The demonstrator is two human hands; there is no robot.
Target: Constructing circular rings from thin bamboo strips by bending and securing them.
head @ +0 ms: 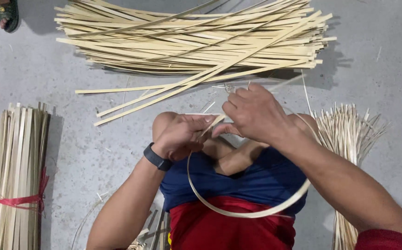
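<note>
Far to the left of the hands, a tied bundle of bamboo strips (20, 171) lay on the grey concrete floor (94, 139), bound low down by one red cord (25, 200). Up in the corner beyond it, well apart from both hands, one green sandal (5, 14) showed on another person's foot.

Above the hands, a big loose pile of pale strips (191, 39) spread across the floor, and three or so long strays (164, 95) slanted out of it toward the left hand, ending near it but not touching it.

The left hand (180, 136), with one dark band (158, 157) on its wrist, was closed with its fingers curled round the end of a thin bamboo strip (247, 213). That strip ran as a single hoop (down over the blue shorts (252, 180) and the red cloth (229, 229) in the lap, then back up on the other side) and its ends met between the two hands, just above the knees. The right hand (256, 113) sat touching the left, thumb and forefinger pinching the strip where the ends crossed; its knuckles hid the exact joint, so whether the ends overlapped or were merely pressed together could not be told.

To the right of the right hand, just behind the forearm, one sheaf of fine bamboo splints (349, 139) fanned out, partly covered by that arm.
</note>
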